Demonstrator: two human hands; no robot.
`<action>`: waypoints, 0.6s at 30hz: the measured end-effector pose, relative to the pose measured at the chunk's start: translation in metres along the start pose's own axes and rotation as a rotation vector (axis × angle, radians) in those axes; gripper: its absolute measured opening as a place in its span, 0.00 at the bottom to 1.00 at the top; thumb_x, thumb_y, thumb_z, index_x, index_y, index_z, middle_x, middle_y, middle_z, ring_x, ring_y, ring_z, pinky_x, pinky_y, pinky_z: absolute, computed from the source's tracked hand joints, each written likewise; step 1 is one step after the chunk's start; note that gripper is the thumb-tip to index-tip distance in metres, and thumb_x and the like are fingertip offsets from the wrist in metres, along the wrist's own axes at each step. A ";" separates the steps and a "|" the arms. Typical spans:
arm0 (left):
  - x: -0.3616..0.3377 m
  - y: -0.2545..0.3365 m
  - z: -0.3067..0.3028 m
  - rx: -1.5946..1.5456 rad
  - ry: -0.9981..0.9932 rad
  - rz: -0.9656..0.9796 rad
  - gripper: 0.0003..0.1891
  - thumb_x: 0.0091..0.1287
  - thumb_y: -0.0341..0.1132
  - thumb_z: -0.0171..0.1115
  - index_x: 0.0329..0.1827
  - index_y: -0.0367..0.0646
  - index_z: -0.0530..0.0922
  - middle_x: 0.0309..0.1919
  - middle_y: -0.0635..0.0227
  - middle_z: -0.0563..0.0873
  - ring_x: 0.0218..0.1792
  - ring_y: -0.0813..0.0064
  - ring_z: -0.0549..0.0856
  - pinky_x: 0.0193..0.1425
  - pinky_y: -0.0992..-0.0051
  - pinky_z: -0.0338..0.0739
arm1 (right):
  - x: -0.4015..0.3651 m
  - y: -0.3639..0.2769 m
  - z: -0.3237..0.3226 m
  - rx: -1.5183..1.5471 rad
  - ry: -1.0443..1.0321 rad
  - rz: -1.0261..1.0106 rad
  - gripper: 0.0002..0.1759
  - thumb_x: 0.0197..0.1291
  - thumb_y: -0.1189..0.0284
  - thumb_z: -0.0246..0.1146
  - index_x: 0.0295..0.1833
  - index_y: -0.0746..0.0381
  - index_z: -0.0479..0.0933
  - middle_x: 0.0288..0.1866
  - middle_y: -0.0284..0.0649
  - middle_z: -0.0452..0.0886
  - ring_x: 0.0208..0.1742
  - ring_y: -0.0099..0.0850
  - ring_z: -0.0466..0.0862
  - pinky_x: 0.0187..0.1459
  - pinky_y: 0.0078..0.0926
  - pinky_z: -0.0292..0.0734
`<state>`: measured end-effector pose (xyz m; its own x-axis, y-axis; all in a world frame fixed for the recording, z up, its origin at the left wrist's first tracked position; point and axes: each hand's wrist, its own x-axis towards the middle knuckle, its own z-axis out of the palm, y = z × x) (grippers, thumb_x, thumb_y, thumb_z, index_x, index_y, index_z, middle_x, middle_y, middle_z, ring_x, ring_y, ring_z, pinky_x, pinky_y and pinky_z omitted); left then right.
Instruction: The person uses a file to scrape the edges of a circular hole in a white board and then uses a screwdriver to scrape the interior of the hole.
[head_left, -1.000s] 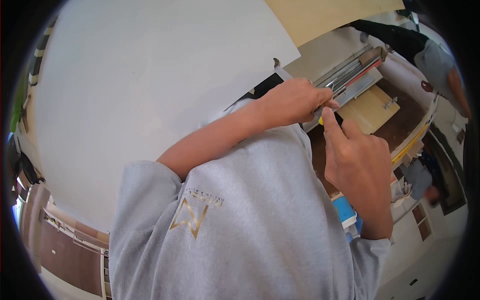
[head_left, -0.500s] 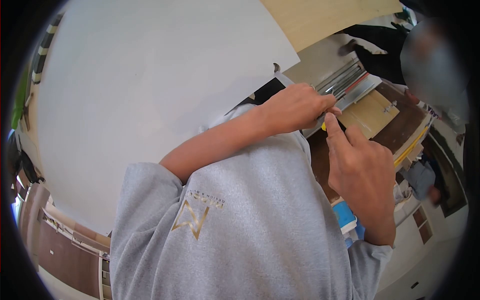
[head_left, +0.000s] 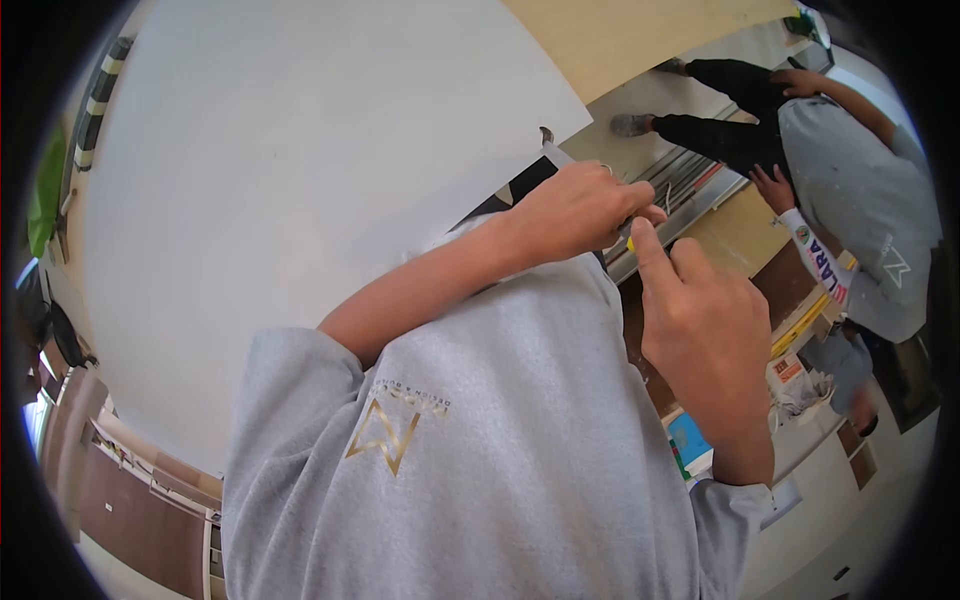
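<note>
My left hand [head_left: 575,212] reaches across my chest, a ring on one finger. Its fingers are closed around a small dark object with a yellow part [head_left: 630,243], mostly hidden. Against that object lies the tip of my right hand's [head_left: 705,320] index finger. The other right fingers are curled, and whatever they hold is hidden behind the hand. Beyond my forearm stretches a large white panel [head_left: 300,130]. At its near right corner shows a curved metal claw [head_left: 546,135].
A pale wooden board [head_left: 640,40] adjoins the panel. On the right, a co-worker in a grey shirt [head_left: 850,180] stands near long metal strips [head_left: 690,185]. A blue container [head_left: 688,445] is below my right hand; another person [head_left: 845,375] is further back.
Both my hands have shifted slightly left in view, still together at the small object. The co-worker on the right has come further into view, with a hand near the thigh.
</note>
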<state>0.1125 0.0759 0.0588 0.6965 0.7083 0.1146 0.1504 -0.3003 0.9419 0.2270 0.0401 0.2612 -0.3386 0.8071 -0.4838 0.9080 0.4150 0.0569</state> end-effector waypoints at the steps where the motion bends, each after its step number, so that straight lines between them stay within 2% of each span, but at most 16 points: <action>1: -0.001 0.001 0.000 0.000 0.051 0.017 0.11 0.73 0.35 0.77 0.38 0.43 0.81 0.25 0.63 0.87 0.31 0.55 0.85 0.45 0.57 0.78 | 0.000 -0.002 -0.003 -0.031 0.026 -0.024 0.27 0.63 0.76 0.68 0.69 0.64 0.86 0.38 0.38 0.81 0.33 0.34 0.86 0.39 0.35 0.80; 4: -0.004 0.008 0.005 -0.023 0.183 0.040 0.11 0.73 0.35 0.77 0.38 0.45 0.81 0.25 0.65 0.85 0.32 0.59 0.84 0.48 0.59 0.77 | 0.002 -0.002 -0.010 -0.053 0.080 -0.028 0.26 0.65 0.76 0.71 0.70 0.57 0.89 0.36 0.38 0.78 0.34 0.38 0.83 0.37 0.39 0.79; 7: -0.003 0.015 0.005 -0.053 0.249 0.056 0.10 0.73 0.34 0.77 0.39 0.45 0.81 0.26 0.67 0.85 0.35 0.62 0.86 0.50 0.61 0.77 | 0.000 0.001 -0.018 -0.079 0.087 -0.065 0.24 0.64 0.75 0.68 0.65 0.63 0.89 0.37 0.36 0.78 0.35 0.32 0.82 0.41 0.35 0.74; 9: -0.005 0.028 0.000 -0.051 0.264 0.087 0.10 0.73 0.34 0.77 0.40 0.45 0.81 0.28 0.68 0.86 0.36 0.63 0.86 0.51 0.62 0.76 | -0.007 -0.001 -0.031 -0.074 0.093 -0.077 0.23 0.64 0.75 0.68 0.65 0.63 0.89 0.36 0.36 0.78 0.34 0.32 0.82 0.41 0.35 0.75; 13: -0.023 0.052 -0.004 0.002 0.168 0.033 0.09 0.69 0.29 0.77 0.41 0.44 0.80 0.32 0.69 0.90 0.38 0.62 0.87 0.52 0.61 0.77 | -0.032 -0.016 -0.043 -0.034 0.061 -0.030 0.29 0.64 0.76 0.74 0.72 0.56 0.88 0.38 0.39 0.78 0.34 0.39 0.82 0.38 0.40 0.79; 18: -0.029 0.045 0.002 -0.040 0.136 0.017 0.11 0.66 0.25 0.75 0.43 0.43 0.79 0.42 0.70 0.96 0.39 0.58 0.89 0.53 0.58 0.79 | -0.030 -0.020 -0.039 0.021 -0.014 -0.020 0.28 0.65 0.76 0.74 0.72 0.58 0.87 0.37 0.41 0.79 0.32 0.42 0.84 0.36 0.41 0.80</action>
<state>0.1007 0.0405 0.0976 0.5972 0.7839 0.1699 0.1090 -0.2892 0.9510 0.2096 0.0243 0.3090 -0.3531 0.7930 -0.4964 0.9063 0.4217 0.0289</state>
